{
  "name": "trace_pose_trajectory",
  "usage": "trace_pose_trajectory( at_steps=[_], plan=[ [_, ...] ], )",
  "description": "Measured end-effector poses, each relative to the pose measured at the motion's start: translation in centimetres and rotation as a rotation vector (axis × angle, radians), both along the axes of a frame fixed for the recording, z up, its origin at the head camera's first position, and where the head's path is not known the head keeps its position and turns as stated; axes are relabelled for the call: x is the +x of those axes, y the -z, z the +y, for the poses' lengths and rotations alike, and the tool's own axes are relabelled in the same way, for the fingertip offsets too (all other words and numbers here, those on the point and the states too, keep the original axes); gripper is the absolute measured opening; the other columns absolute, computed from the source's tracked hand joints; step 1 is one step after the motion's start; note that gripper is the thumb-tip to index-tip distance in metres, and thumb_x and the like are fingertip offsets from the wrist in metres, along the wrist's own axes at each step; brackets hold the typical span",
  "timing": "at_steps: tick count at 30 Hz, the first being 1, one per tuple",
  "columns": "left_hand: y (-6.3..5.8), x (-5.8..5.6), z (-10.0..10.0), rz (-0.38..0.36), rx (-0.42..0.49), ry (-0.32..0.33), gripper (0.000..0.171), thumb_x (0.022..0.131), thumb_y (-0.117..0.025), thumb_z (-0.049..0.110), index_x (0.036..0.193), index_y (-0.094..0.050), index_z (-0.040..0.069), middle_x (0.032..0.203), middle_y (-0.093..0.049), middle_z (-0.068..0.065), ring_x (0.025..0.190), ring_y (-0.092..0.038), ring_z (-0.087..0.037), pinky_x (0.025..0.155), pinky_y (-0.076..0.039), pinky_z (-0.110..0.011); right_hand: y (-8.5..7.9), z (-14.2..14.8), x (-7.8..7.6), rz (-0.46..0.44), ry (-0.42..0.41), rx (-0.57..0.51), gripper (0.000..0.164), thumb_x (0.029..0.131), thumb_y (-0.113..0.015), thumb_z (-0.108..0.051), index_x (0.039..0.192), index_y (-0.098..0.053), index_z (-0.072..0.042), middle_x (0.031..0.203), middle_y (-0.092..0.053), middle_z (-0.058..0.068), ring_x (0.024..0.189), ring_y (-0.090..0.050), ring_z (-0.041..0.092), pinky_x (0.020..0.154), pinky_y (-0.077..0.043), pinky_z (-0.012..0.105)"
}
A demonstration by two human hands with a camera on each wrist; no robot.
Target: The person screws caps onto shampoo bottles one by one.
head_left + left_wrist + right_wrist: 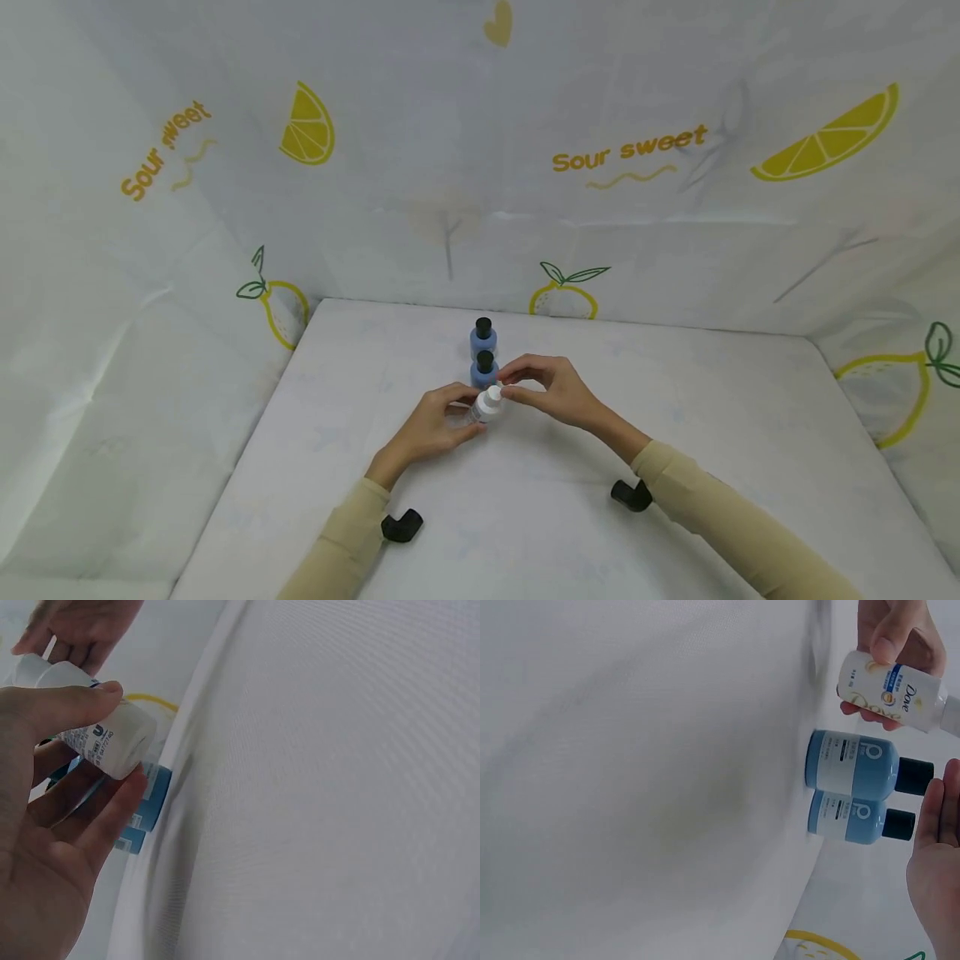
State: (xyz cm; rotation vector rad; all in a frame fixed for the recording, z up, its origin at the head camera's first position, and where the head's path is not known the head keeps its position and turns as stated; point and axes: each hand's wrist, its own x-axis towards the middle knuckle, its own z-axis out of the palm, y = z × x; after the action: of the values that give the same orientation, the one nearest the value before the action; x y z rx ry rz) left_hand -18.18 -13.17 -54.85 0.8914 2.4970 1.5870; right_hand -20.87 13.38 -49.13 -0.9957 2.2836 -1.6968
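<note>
A small white Dove bottle (889, 694), tilted, is gripped in my left hand (431, 425). In the left wrist view, the thumb lies across its upper side and the fingers support it from below. Its white cap (493, 392) points toward my right hand (553, 390). That hand's thumb and finger tips are at the cap, with the fingers extended; whether they press on it is hard to see. Right behind the white bottle stand two blue bottles with black caps, a nearer blue bottle (855, 763) and a farther blue bottle (849, 817), close together.
Everything is on a white-covered table (360, 367). A white sheet with lemon prints (562, 300) hangs behind and at the sides. A black wrist fitting sits by each sleeve, one at left (402, 526) and one at right (632, 496).
</note>
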Motion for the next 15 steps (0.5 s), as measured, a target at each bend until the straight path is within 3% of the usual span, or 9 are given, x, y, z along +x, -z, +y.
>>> trace_pose_trajectory(
  at_steps=[7,15],
  plan=[
    [0.4,-0.2,0.4,0.000,-0.084,-0.007,0.047,0.091,-0.088,0.009,0.132,-0.070,-0.004,0.131,-0.077,-0.018,0.116,-0.078,-0.032,0.102,-0.067,-0.036,0.0,0.8,0.0,-0.049,0.034,0.034,0.017,0.099,-0.078,-0.003,0.116,-0.076,-0.003,0.115,-0.076,0.026,0.104,-0.073,0.007,0.103,-0.061,0.020],
    [0.7,-0.4,0.5,-0.036,-0.106,-0.003,0.047,0.090,-0.086,0.004,0.134,-0.069,-0.005,0.130,-0.078,-0.019,0.113,-0.080,-0.033,0.101,-0.067,-0.033,0.4,1.2,0.2,-0.056,0.058,0.039,0.009,0.099,-0.077,-0.003,0.108,-0.076,-0.002,0.105,-0.077,0.016,0.100,-0.073,0.006,0.098,-0.062,0.018]
  ],
)
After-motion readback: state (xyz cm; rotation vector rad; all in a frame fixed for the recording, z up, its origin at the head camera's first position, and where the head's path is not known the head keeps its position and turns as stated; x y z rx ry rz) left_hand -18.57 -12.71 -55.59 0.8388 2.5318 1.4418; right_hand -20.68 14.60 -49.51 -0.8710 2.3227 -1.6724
